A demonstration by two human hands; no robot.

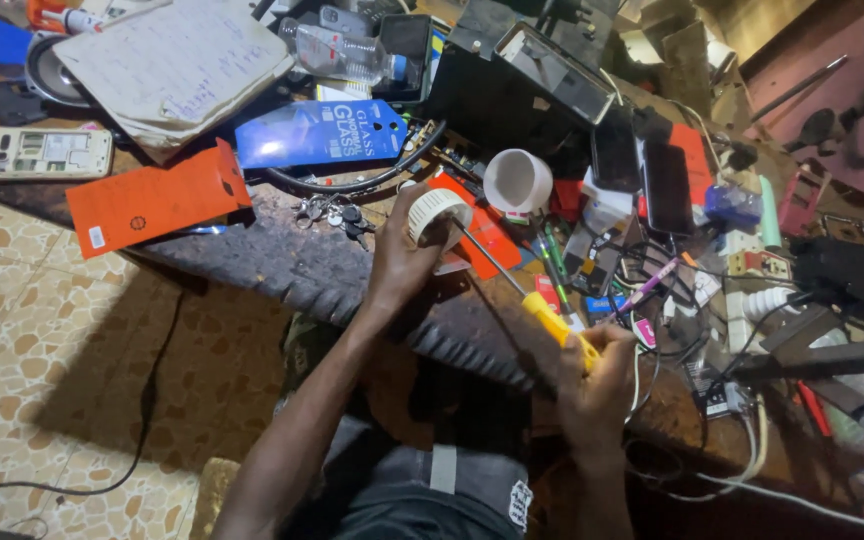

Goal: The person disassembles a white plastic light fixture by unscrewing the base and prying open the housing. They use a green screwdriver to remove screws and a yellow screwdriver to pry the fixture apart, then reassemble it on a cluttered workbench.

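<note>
The left hand [404, 258] is clamped around a small white round plastic housing with a ribbed rim [435, 213], holding it just above the near edge of the dark, cluttered workbench [282, 262]. The right hand [597, 375] is closed on the yellow plastic handle of a long screwdriver [552, 322], gripping it low on the handle, out past the near edge of the bench and over the person's lap.

The screwdriver's thin steel shaft [487, 256] runs on a diagonal from the right hand up and away to the left, and its tip meets the open face of the white housing. So the housing lies forward and to the left of the right hand, along the tool's long axis, while the left hand wraps it from below and behind. The left hand is the nearer of the 2 to the housing; the right reaches it only through the shaft. The tip seems to sit inside the housing, though the spot is too small to be sure.

Just beyond the housing stands a white plastic cup [517, 180]. An orange card packet [157, 197] lies toward the left end of the bench, a blue card packet [320, 133] behind it, and a bunch of keys [337, 213] just left of the housing.
</note>
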